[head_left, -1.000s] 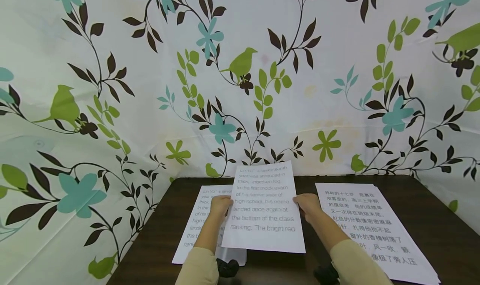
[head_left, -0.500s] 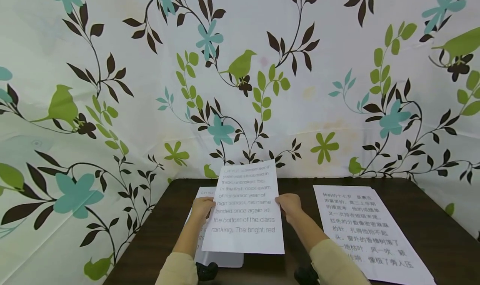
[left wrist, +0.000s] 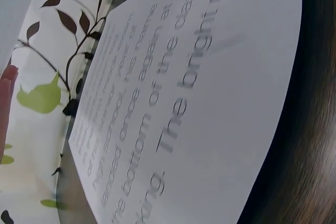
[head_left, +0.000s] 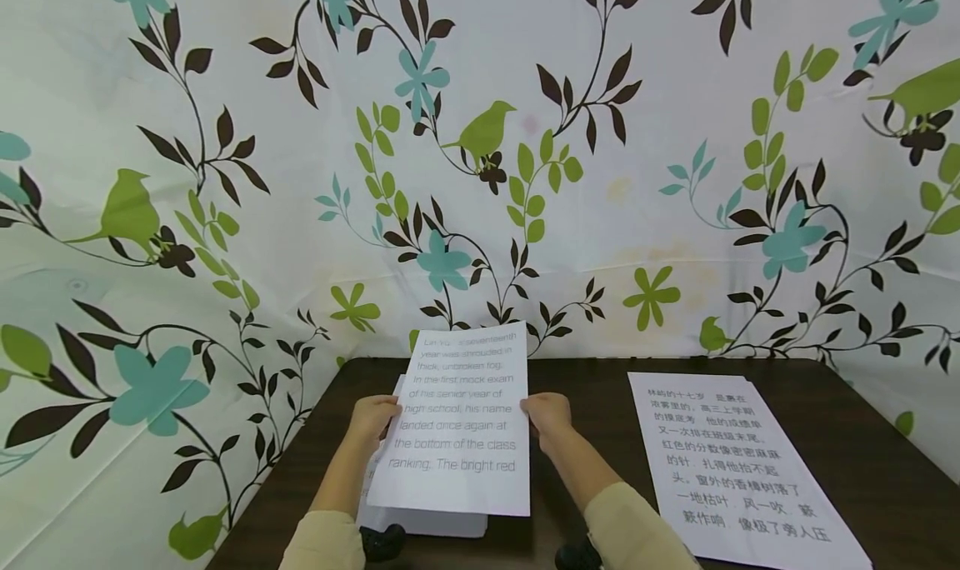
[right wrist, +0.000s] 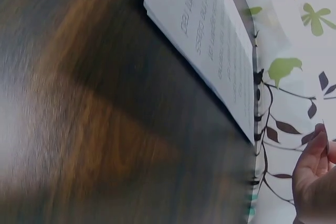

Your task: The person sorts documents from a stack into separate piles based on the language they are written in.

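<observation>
A white sheet of paper [head_left: 457,424] printed with English text is held up, tilted, above the table. My left hand [head_left: 372,418] pinches its left edge, and my right hand [head_left: 547,418] pinches the right edge. Below it on the table lies a stack of paper [head_left: 435,522], mostly covered by the held sheet in the head view. In the right wrist view, this stack [right wrist: 194,35] shows its thickness and the same kind of print, with my right hand [right wrist: 315,182] at the lower right. Only fingers of my left hand [left wrist: 6,103] show at the left wrist view's edge.
To the right lies another stack of paper [head_left: 727,462] printed with Chinese characters. Everything rests on a dark wood table [head_left: 585,378]. Behind it hangs a white cloth [head_left: 600,187] patterned with leaves, birds and flowers.
Both hands have carried the held sheet leftward, from right of the left stack to over it. The sheet now hides nearly all of that stack. The right stack stays put.
</observation>
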The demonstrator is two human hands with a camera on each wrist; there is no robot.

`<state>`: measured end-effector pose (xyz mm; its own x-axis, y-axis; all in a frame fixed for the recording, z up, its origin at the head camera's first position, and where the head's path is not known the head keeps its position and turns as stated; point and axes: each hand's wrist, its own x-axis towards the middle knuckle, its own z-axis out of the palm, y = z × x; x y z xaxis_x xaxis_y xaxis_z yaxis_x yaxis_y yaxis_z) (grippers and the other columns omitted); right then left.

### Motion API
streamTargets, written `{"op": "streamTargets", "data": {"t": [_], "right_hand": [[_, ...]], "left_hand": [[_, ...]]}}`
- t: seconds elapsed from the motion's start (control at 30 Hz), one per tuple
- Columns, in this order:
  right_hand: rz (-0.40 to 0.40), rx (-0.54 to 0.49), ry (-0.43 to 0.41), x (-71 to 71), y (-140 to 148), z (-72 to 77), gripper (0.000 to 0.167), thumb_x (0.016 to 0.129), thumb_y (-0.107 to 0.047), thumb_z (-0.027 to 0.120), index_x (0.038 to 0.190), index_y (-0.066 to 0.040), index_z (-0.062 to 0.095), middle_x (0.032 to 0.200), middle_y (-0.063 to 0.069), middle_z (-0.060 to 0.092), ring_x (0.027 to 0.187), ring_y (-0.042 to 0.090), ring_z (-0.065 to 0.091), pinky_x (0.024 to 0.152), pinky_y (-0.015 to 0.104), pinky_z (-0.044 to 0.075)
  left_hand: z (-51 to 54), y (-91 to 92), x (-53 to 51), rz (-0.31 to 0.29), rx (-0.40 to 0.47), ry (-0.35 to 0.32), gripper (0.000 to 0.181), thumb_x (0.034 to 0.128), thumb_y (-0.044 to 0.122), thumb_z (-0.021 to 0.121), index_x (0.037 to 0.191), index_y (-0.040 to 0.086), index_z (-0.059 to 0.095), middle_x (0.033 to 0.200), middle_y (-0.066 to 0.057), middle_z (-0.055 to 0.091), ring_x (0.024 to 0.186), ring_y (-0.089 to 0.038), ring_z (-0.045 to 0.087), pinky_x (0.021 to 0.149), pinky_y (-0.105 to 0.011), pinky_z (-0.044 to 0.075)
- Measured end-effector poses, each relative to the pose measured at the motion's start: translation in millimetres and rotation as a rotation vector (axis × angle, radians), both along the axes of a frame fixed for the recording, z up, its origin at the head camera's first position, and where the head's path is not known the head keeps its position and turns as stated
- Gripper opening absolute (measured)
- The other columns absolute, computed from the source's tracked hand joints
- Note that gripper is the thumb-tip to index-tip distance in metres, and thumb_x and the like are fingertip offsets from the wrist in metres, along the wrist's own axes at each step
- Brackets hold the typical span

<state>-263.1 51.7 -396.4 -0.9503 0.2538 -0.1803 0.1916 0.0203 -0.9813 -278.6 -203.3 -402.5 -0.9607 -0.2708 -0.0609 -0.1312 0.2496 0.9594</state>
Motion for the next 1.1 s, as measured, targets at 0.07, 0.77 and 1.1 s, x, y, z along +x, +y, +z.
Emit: {"op": "streamTargets", "data": {"t": [0.07, 0.77, 1.1], "right_hand": [[0.002, -0.015, -0.003, 0.3, -5.2, -0.8, 0.013, 0.074, -0.001, 0.053, 0.081, 0.004, 0.064, 0.066, 0.010, 0.058, 0.048, 0.017, 0.047, 0.044, 0.027, 0.038], [0.114, -0.145, 0.015, 2.9, -23.2, -23.0, 0.021, 0.075, 0.004, 0.051, 0.094, 0.010, 0.059, 0.072, 0.011, 0.057, 0.057, 0.015, 0.052, 0.049, 0.025, 0.047], [0.292, -0.230, -0.029, 4.9, -25.0, -25.3, 0.021, 0.081, 0.002, 0.052, 0.100, 0.011, 0.055, 0.073, 0.010, 0.060, 0.060, 0.016, 0.057, 0.060, 0.030, 0.050]], "left_hand": [[0.8, -4.5, 0.8, 0.004, -0.003, -0.007, 0.028, 0.0823, 0.001, 0.048, 0.107, -0.012, 0.053, 0.102, -0.023, 0.053, 0.089, -0.032, 0.050, 0.070, -0.038, 0.044], [-22.5, -31.7, 3.3, 0.026, -0.014, -0.012, 0.027, 0.0822, 0.000, 0.047, 0.105, -0.011, 0.054, 0.092, -0.019, 0.057, 0.072, -0.023, 0.055, 0.059, -0.032, 0.045], [-23.3, -39.0, 8.7, -0.006, -0.024, 0.004, 0.027, 0.0833, 0.001, 0.047, 0.106, -0.011, 0.054, 0.089, -0.016, 0.058, 0.069, -0.020, 0.054, 0.057, -0.030, 0.045]]}}
